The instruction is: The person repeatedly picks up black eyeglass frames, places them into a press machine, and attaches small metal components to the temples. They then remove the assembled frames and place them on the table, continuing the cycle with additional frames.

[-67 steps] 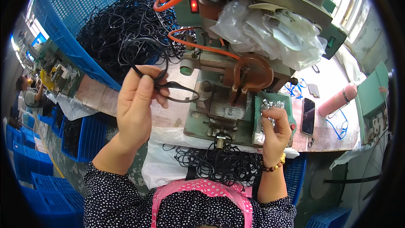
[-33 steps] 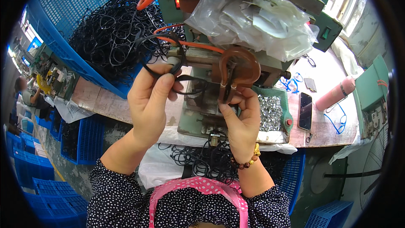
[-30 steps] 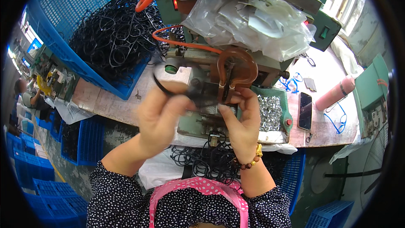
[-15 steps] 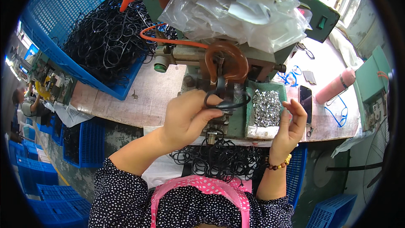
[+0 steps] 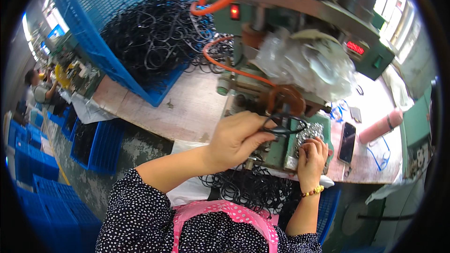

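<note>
**Two hands at the green machine**

Two bare hands work at the near edge of a green machine (image 5: 262, 89) on a wooden bench (image 5: 187, 107). The left hand (image 5: 236, 138) is curled, its fingers pinching a thin black loop (image 5: 283, 126) that sits just in front of the machine's round brown part (image 5: 286, 100). The right hand (image 5: 311, 154), with a bead bracelet at the wrist, is bent over a small green tray of shiny metal clips (image 5: 309, 133), fingertips down among them; whether it grips one cannot be told. Near the person's lap lies a heap of black loops (image 5: 253, 187). Far left, a blue crate (image 5: 117, 33) holds a big tangle of the same loops. To the right lie a phone (image 5: 347, 142) and a pink bottle (image 5: 379, 126).
</note>
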Action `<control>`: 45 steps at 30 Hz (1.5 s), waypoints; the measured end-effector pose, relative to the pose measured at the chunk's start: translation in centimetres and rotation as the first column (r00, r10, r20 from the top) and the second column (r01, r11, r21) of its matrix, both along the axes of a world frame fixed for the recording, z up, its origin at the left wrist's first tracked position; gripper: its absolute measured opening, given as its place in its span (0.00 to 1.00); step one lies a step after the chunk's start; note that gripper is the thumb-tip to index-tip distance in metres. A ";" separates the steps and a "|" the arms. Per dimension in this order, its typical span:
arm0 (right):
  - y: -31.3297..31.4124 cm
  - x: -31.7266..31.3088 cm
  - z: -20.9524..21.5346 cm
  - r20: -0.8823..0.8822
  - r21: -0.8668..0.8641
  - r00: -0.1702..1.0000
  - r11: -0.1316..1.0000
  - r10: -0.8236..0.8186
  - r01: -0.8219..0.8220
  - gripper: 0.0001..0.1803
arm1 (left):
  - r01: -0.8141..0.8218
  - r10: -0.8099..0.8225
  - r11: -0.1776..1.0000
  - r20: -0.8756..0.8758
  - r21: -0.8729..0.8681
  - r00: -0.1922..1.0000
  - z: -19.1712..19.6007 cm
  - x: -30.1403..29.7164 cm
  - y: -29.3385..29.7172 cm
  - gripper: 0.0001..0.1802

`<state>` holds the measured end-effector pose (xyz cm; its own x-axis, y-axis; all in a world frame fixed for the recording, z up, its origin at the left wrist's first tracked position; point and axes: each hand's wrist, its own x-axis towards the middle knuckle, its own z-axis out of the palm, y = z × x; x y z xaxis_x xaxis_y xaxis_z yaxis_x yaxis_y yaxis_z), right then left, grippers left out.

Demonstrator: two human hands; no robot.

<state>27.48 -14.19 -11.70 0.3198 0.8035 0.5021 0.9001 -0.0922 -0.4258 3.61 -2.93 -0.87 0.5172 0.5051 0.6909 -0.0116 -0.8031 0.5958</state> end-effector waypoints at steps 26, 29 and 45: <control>0.4 -1.1 -2.1 -0.123 0.332 0.985 0.930 -0.123 0.157 0.02 | -0.901 0.875 0.351 0.254 0.254 0.412 6.5 -18.0 28.4 0.15; 0.4 -1.0 -2.5 -0.165 0.368 0.981 0.916 -0.103 0.158 0.02 | -0.824 0.776 0.564 0.308 0.051 0.550 6.3 -17.2 25.9 0.11; 0.3 -1.1 -1.9 -0.109 0.341 0.991 0.934 -0.076 0.109 0.05 | -0.630 0.693 0.642 0.020 0.436 0.720 -3.5 -18.9 12.4 0.11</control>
<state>26.42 -13.89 -13.59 0.4425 0.5500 0.7083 0.8500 -0.0057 -0.5267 -15.25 9.44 -4.34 0.2540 0.4572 0.8523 0.6701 -0.7186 0.1858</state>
